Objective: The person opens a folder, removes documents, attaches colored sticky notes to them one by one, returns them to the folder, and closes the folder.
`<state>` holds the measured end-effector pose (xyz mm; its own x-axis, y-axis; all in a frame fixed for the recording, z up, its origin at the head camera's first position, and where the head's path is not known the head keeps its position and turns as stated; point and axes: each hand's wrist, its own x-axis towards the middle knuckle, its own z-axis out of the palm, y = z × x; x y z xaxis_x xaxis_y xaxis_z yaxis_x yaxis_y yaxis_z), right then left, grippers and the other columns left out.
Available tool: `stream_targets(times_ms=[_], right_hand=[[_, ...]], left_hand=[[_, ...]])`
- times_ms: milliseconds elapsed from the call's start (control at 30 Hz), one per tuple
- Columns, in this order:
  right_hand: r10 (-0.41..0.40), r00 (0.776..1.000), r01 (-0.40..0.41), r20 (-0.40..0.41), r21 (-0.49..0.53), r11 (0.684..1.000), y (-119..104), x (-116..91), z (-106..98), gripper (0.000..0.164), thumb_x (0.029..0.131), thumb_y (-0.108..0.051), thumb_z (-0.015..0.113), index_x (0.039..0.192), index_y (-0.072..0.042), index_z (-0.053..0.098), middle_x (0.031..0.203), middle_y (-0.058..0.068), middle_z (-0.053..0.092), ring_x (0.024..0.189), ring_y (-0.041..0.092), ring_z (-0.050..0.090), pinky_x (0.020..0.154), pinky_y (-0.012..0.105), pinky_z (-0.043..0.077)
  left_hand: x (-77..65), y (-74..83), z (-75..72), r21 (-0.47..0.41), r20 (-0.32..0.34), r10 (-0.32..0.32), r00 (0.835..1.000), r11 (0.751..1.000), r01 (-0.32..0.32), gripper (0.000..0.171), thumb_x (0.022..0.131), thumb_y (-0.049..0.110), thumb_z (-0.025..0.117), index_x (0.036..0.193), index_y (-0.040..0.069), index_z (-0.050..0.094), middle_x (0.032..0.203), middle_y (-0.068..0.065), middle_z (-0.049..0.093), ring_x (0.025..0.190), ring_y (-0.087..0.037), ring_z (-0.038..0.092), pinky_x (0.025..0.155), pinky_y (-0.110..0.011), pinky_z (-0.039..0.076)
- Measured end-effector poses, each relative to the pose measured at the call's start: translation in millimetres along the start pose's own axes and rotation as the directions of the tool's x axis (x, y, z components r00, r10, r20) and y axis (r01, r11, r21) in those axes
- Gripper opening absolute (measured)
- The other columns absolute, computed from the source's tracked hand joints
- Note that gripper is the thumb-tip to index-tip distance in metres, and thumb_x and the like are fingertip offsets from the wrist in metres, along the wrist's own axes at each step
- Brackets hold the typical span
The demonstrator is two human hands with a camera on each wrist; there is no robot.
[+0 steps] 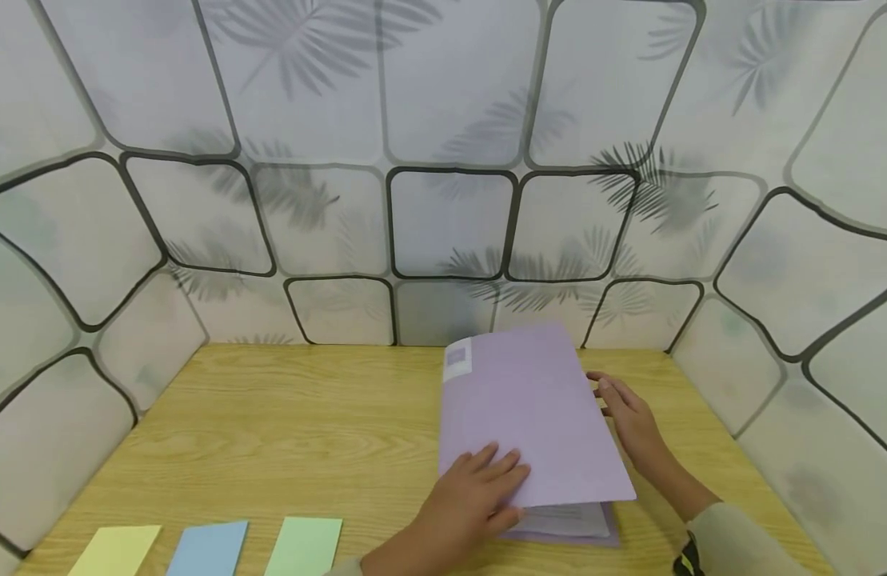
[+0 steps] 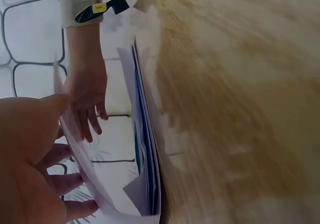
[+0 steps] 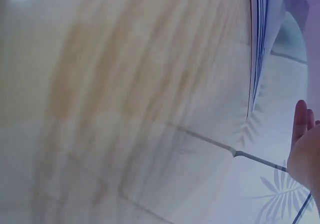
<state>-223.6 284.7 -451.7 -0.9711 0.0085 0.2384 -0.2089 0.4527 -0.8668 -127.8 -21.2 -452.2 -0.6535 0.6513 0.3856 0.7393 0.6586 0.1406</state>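
Note:
A lilac document folder (image 1: pixel 522 416) with a white label at its upper left lies on the table, its front cover raised off the papers (image 1: pixel 565 520) inside. My left hand (image 1: pixel 465 500) rests on the lower left of the cover, fingers spread. From the left wrist view, the raised cover (image 2: pixel 85 159) stands well apart from the stack of sleeves (image 2: pixel 147 154). At the cover's right edge is my right hand (image 1: pixel 633 420), its fingers extended and the tips partly behind that edge. Whether they touch the cover is unclear. The right wrist view catches only part of this hand (image 3: pixel 307 149).
Three paper pads lie along the table's front left: yellow (image 1: pixel 115 552), blue (image 1: pixel 207 550) and green (image 1: pixel 304 548). Patterned fabric walls (image 1: pixel 443 224) enclose the wooden table (image 1: pixel 292 424) at the back and both sides.

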Motion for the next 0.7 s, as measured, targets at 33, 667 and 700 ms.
stream_targets(times_ms=[33,667,700], right_hand=[[-0.009,1.000,0.009,0.014,0.004,1.000,0,0,-1,0.053,0.109,-0.042,0.039,0.144,-0.005,0.053,0.127,0.013,0.063,0.104,0.006,0.060,0.083,0.020,0.053],[-0.037,0.929,0.196,0.368,-0.405,0.893,17,-6,25,0.075,0.095,-0.033,0.069,0.147,0.012,0.040,0.153,0.035,0.035,0.142,0.058,0.025,0.116,0.069,0.021],[-0.022,0.921,0.194,0.390,-0.407,0.892,16,-7,26,0.075,0.096,-0.034,0.068,0.147,0.012,0.039,0.154,0.035,0.032,0.143,0.058,0.023,0.116,0.069,0.020]], left_hand=[[1.3,1.2,1.4,0.020,0.019,0.007,1.000,1.000,-0.007,0.050,0.101,0.047,0.056,0.145,0.023,0.056,0.149,0.002,0.053,0.138,-0.026,0.051,0.105,-0.051,0.050],[30.7,-37.0,-11.7,-0.042,0.236,-0.104,0.966,0.992,0.117,0.043,0.098,0.030,0.066,0.138,0.015,0.061,0.150,-0.009,0.053,0.140,-0.026,0.048,0.115,-0.037,0.041],[33.7,-45.0,-11.4,-0.035,0.257,-0.120,0.959,0.991,0.133,0.046,0.098,0.032,0.066,0.140,0.014,0.059,0.152,-0.009,0.050,0.142,-0.029,0.045,0.117,-0.039,0.039]])
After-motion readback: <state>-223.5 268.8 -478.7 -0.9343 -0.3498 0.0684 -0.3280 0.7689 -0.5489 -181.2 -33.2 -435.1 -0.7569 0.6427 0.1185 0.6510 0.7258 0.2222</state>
